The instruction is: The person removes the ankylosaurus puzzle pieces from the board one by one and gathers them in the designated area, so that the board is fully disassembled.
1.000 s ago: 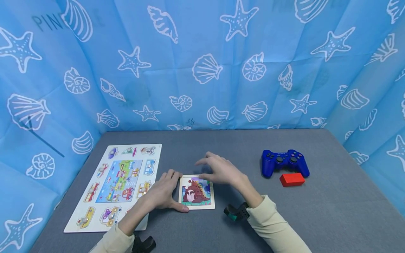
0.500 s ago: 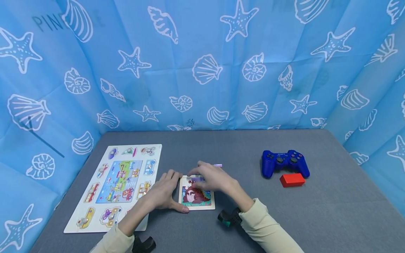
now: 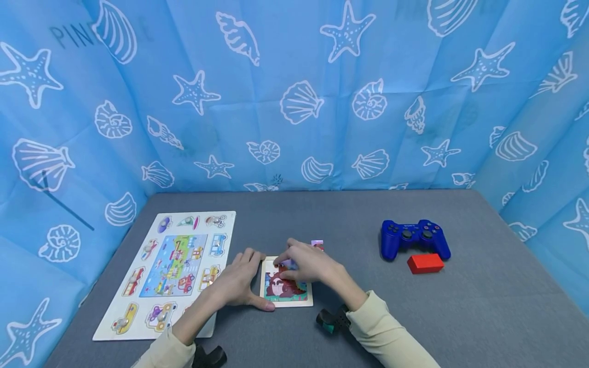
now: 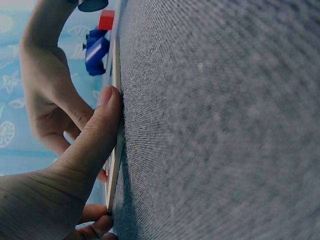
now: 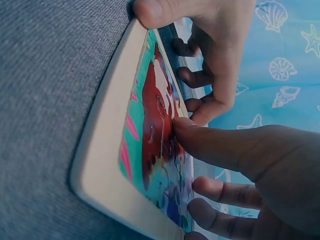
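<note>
A small square jigsaw puzzle (image 3: 286,293) in a pale wooden frame, with a dark red dinosaur picture, lies on the table. My left hand (image 3: 236,278) grips its left side, thumb at the near corner and fingers at the far corner. Over the puzzle's upper part, my right hand (image 3: 308,261) has its thumb on the picture and its fingers bent toward the far edge. A purple patch (image 3: 289,264) shows between that thumb and fingers; whether they pinch a piece is unclear. Behind the right hand, a small purple-and-red piece (image 3: 317,245) lies on the table.
To the left lies a large white peg puzzle board (image 3: 152,327) with vehicle pieces, partly under the left forearm. Toward the right are a blue game controller (image 3: 414,237) and a red block (image 3: 425,263). A blue shell-print curtain (image 3: 294,128) hangs behind the grey table (image 3: 483,306).
My right hand has shifted left over the puzzle, and its fingers have come down onto the upper part. The small piece behind it has come into view. The left hand stays put.
</note>
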Tool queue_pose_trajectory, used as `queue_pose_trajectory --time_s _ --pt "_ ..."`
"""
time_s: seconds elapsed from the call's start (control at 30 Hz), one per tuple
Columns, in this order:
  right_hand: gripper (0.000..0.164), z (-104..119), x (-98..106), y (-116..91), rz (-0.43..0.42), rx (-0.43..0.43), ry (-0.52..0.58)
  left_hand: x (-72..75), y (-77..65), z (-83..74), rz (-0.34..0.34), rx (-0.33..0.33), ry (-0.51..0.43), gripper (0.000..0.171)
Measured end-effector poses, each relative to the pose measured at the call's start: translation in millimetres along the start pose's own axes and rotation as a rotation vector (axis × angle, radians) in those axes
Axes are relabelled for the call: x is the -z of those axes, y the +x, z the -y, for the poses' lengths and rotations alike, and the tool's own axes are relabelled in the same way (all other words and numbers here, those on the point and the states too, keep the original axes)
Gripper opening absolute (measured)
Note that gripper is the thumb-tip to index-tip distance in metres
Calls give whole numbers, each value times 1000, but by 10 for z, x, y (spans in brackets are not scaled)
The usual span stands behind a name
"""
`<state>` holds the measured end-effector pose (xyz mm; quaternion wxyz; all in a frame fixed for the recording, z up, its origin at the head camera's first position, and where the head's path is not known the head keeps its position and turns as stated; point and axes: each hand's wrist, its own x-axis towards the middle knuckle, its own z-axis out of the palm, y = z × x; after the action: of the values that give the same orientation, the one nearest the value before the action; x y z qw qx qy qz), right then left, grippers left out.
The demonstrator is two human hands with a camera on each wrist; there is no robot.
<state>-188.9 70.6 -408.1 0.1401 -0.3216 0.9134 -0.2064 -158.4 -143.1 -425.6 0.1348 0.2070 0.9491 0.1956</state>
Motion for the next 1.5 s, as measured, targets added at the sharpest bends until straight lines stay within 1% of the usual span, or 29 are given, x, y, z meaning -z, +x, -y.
queue_pose_trajectory --time_s 0.13,0.37,0.77,1.17,1.5 --pt "30 -1 -2 -7 5 -2 2 -6 -3 -1 0 -1 -2 112" --pt "27 -11 -11 -8 -1 18 16 -15 -4 1 -9 -4 -5 111" --pt "27 2 -22 -15 -8 -2 1 -14 -8 3 -15 -18 -7 110" --pt "26 38 -28 -21 -22 -19 -17 -16 -5 6 -13 -17 -5 110" --pt "26 36 -27 -21 -33 -21 0 -8 11 4 -8 -11 -2 113"
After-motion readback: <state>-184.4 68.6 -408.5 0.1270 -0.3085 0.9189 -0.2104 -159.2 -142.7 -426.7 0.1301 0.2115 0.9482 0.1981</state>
